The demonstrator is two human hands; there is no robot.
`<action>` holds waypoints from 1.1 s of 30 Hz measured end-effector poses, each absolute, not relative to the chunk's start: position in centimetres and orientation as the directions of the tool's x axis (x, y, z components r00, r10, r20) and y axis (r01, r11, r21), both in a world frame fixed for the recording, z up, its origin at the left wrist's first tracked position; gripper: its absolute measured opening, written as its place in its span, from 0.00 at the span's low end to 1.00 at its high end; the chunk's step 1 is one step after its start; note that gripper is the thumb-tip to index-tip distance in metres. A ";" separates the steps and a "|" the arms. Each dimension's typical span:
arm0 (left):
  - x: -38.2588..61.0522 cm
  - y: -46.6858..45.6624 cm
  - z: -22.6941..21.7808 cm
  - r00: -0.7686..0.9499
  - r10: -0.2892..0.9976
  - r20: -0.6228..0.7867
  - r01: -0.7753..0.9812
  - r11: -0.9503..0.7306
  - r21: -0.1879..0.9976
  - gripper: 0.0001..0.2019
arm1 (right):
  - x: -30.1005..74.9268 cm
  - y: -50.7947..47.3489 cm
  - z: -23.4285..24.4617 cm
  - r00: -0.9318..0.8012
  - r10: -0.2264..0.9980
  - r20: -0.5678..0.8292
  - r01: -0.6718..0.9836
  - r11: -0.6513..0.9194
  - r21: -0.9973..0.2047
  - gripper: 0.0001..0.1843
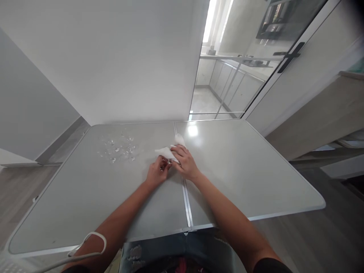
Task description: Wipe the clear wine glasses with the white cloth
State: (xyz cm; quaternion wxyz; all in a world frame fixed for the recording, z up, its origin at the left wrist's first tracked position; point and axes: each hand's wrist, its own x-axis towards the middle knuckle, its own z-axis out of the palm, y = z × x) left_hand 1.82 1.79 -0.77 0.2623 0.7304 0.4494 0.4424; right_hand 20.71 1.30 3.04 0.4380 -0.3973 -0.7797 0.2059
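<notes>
At the table's (241,170) middle, left hand (157,173) and right hand (187,162) clutch a white tissue (167,152) — droplets (119,148) nearby lie unwiped.

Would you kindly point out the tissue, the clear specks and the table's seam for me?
tissue (165,152): head view, its white left corner.
specks (119,148): head view, middle of the scatter.
seam (187,203): head view, the strip's near stretch.

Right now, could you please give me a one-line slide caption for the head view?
Left hand pinches and right hand rests on a white tissue at the folding table's seam, beside clear droplets.
</notes>
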 end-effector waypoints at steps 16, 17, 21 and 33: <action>3.5 2.3 -1.4 0.157 0.978 0.138 -0.232 -0.100 0.968 0.29 | 16.4 -0.1 3.0 -0.038 0.997 -0.068 -0.760 -0.073 -0.645 0.18; 3.4 2.3 -1.4 0.138 0.983 0.118 -0.236 -0.083 0.968 0.31 | 16.1 -0.3 3.0 -0.069 0.995 -0.070 -0.738 -0.098 -0.667 0.19; 2.9 2.4 -1.5 0.149 0.989 0.007 -0.335 0.044 0.941 0.34 | 16.8 -0.3 3.0 -0.203 0.978 -0.055 -0.669 -0.179 -0.721 0.29; 2.4 1.8 1.1 0.313 0.936 0.161 -0.457 0.000 0.890 0.39 | 17.2 0.3 1.1 -0.293 0.952 -0.087 -0.428 -0.212 -0.878 0.27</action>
